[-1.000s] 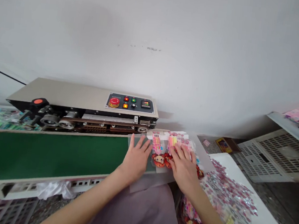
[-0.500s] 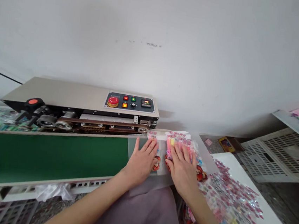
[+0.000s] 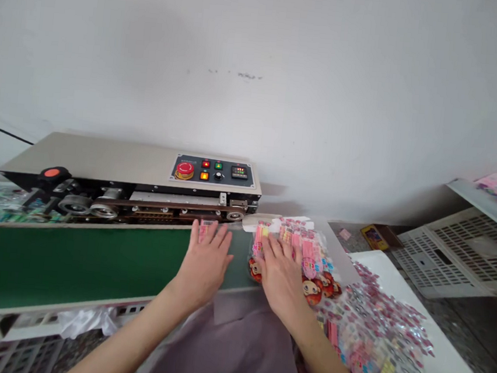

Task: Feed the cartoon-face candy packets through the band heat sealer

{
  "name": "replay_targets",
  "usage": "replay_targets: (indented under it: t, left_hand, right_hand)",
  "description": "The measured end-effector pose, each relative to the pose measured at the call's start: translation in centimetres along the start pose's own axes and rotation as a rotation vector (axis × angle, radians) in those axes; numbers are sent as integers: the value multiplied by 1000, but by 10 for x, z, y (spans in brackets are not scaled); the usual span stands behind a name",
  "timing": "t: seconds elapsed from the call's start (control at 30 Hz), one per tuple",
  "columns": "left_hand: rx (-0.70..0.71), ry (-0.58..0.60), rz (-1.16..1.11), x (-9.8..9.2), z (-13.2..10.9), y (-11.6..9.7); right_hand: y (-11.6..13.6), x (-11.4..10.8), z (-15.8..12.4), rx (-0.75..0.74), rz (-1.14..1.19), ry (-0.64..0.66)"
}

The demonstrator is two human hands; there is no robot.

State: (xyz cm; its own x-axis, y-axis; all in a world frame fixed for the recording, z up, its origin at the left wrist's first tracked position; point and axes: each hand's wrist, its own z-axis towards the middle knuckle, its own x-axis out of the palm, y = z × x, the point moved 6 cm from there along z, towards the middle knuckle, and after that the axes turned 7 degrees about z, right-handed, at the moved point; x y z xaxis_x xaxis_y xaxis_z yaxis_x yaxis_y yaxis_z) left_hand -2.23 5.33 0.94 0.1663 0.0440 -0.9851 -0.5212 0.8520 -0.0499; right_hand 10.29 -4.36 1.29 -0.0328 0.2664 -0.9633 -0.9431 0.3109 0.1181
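Observation:
My left hand (image 3: 206, 264) lies palm down on a small printed plastic bag, fingers spread, on the green conveyor belt (image 3: 91, 271) of a band sealing machine (image 3: 136, 164). Only the pink upper end of that bag (image 3: 206, 229) shows past my fingers. Spread flat too, my right hand (image 3: 282, 272) presses on a row of clear bags (image 3: 312, 257) with pink and yellow contents and red-haired cartoon figures. These bags overlap at the belt's right end, on a translucent sheet (image 3: 341, 266). My palms hide parts of the bags beneath.
The machine's panel (image 3: 215, 171) has a red stop button and lit switches. More filled bags (image 3: 387, 340) are heaped on a white surface (image 3: 447, 358) at the right. A white plastic crate (image 3: 457, 253) lies beyond, and bagged goods (image 3: 5, 201) lie behind the belt at left.
My left hand has moved left along the belt with a bag under it. My right hand has shifted slightly left, along with the nearest bag in the row.

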Motion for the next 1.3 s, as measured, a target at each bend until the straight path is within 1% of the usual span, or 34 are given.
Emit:
replay_targets:
  t: [0.07, 0.13, 0.2, 0.3, 0.37, 0.47, 0.53, 0.57, 0.63, 0.7, 0.73, 0.77, 0.83, 0.9, 0.97, 1.03, 1.1, 1.2, 1.3]
  left_hand:
    - [86, -9, -49, -4, 7, -15]
    - [168, 6, -96, -2, 15, -32]
    - [186, 25, -119, 4, 23, -43]
    - [135, 32, -115, 12, 29, -46]
    - [117, 30, -105, 15, 29, -46]
    - [109, 20, -122, 18, 27, -45]
    - [81, -2, -196, 17, 27, -43]
    - [45, -21, -264, 15, 28, -40]
    - [-84, -82, -476, 11, 31, -30]
    - [-235, -131, -782, 9, 35, -18]
    - [-288, -137, -954, 9, 37, -15]
    - [-317, -133, -1119, 9, 38, -13]
    - [-317, -110, -1382, 5, 40, -15]
    - [-308, -111, -1513, -1, 38, -17]
    - [-319, -119, -1544, -8, 35, -18]
    - [-319, -120, -1533, -14, 32, -19]
    - [-309, -122, -1513, -18, 31, -19]
    - [-308, -131, -1472, -20, 31, -17]
    - [-339, -149, -1459, -18, 30, -14]
  right_hand:
    - [-4, -1, -2, -11, -5, -6]
    - [-7, -4, 0, -32, -18, 6]
    - [-12, -8, 9, -22, -34, 30]
    - [-23, -10, 33, 37, -39, 78]
    - [-28, -6, 52, 71, -12, 97]
    - [-30, 3, 72, 111, 42, 85]
    - [-29, 6, 77, 129, 79, 60]
    - [-28, 5, 77, 133, 106, 48]
    - [-26, 1, 72, 132, 176, 28]
    - [-24, -6, 64, 117, 259, 26]
    - [-23, -11, 60, 111, 348, 31]
    - [-22, -15, 55, 109, 475, 34]
    - [-22, -24, 47, 137, 800, 20]
    - [-23, -32, 42, 191, 1073, 3]
    - [-21, -36, 40, 234, 1151, 22]
    - [-18, -40, 38, 246, 1128, 50]
    - [-15, -44, 38, 229, 1075, 49]
    - [-11, -48, 38, 198, 1037, 32]
    - [-14, -47, 37, 232, 1036, 31]
